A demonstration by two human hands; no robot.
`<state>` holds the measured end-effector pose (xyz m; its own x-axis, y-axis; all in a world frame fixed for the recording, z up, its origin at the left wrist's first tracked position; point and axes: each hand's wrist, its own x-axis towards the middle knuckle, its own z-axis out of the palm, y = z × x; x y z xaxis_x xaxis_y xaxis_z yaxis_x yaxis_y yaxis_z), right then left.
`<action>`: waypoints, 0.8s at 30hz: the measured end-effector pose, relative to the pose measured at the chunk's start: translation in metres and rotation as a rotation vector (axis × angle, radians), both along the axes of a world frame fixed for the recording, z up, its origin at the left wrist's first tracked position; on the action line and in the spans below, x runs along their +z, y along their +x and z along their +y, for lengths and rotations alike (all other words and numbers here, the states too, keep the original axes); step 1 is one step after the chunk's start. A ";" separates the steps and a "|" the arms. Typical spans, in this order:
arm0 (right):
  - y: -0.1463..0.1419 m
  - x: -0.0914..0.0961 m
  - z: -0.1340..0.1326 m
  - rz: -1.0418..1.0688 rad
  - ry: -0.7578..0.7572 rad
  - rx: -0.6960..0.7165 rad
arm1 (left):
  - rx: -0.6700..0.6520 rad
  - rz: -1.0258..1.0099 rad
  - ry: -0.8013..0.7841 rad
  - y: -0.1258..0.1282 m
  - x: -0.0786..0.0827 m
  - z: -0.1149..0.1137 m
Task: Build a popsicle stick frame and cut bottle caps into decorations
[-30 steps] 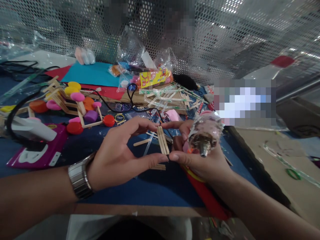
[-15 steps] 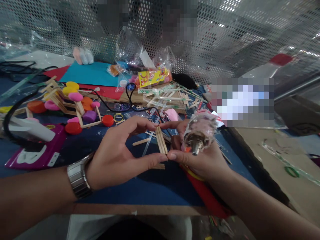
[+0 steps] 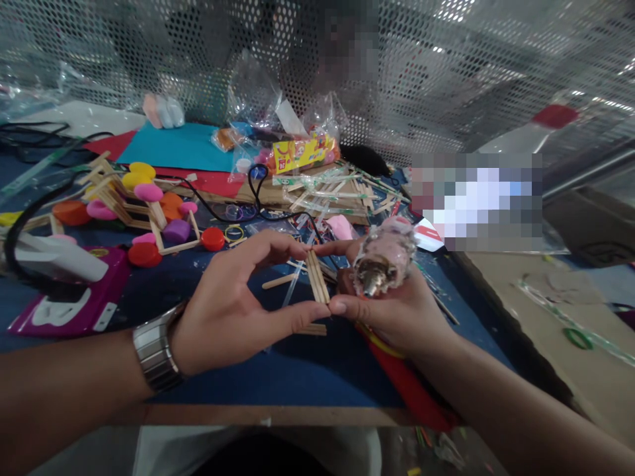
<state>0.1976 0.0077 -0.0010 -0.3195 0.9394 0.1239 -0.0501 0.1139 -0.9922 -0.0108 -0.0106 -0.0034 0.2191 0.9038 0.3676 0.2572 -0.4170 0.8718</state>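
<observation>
Worktop: blue surface, crowded at the back and left. Left side: stick framework with red, yellow, pink, orange and purple rounded pieces on and around it; purple box in front, a white object lying over it. Black cord crosses behind the work area, looping upward near the middle. Back: blue sheet over red; yellow printed packet among clear plastic; scattered pale sticks to its front right. Right: cardboard with a green ring on it.

Close to the hands: pink piece just beyond; loose stick left of the held work; flat stick stack below the left thumb. Metal-tipped tool, clear-wrapped, sits in the right hand, nozzle toward the wearer; it hides part of that palm and its fingers.

Stick bundle: about three sticks side by side, raised between the hands, slightly tilted. Left hand pinches it end to end, forefinger at the far end, thumb at the near end. Right forefinger and thumb meet the same two ends from the right; the remaining right fingers are curled round the tool, their exact grip unclear.
</observation>
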 end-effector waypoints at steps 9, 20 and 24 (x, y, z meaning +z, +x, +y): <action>-0.001 0.004 0.000 -0.055 -0.004 -0.018 | -0.009 -0.003 -0.007 0.000 -0.001 0.000; 0.001 -0.001 0.001 -0.088 0.011 0.008 | -0.014 0.013 0.027 0.000 -0.002 0.001; 0.001 0.000 0.003 -0.070 0.045 0.002 | -0.055 -0.046 -0.026 -0.001 -0.002 0.004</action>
